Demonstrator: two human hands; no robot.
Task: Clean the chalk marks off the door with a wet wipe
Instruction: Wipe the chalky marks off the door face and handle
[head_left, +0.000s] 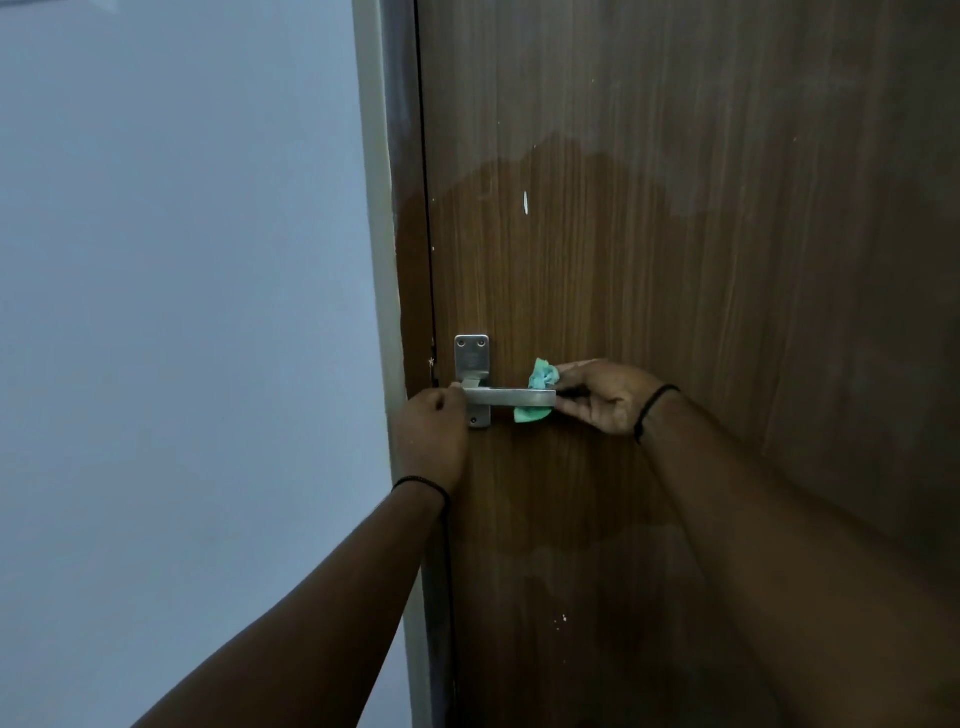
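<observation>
Hands at the metal lever handle (506, 397) of the brown wooden door (701, 260), both arms reaching up from 6 o'clock, forearms cut off by the lower edge. Left hand (431, 441), at 9 o'clock of the lever, curled in a fist at its pivot end beside the backplate (471, 358); fingertips hidden, so cannot tell whether gripping the lever or only touching. Right hand (605, 395), at 3 o'clock, pinching a crumpled green wet wipe (540, 387) against the lever's free tip. Dark band on each wrist. Darker damp patch around the handle; small white mark (525, 202) at 12 o'clock; faint specks at 6 o'clock, hard to make out.
</observation>
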